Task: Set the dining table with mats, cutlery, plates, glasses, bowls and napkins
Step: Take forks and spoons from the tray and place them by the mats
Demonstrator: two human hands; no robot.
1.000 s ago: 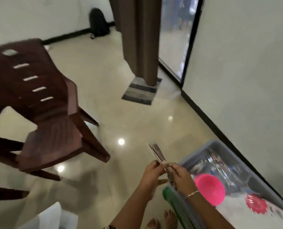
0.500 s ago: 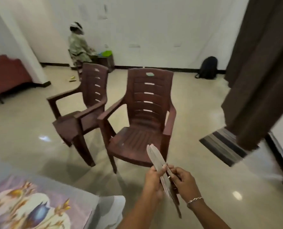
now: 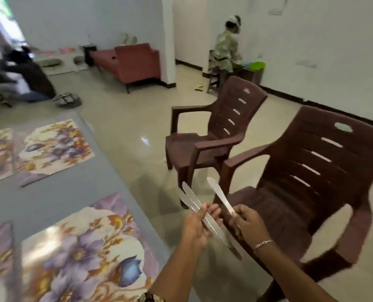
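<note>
Pinching flat steel knives (image 3: 189, 196) right of the grey bench (image 3: 57, 194), the grip of the left hand (image 3: 195, 225) seems loose; the right hand (image 3: 246, 223) pinches one separate steel knife (image 3: 219, 192). A blade may slip and fall.

Nothing readable here: no words, brands or numbers on the knives (image 3: 190, 197) held by the left hand (image 3: 195, 227) and right hand (image 3: 245, 223) (blades blurred), and the floral mat (image 3: 76, 247) left of them shows only flowers.
</note>
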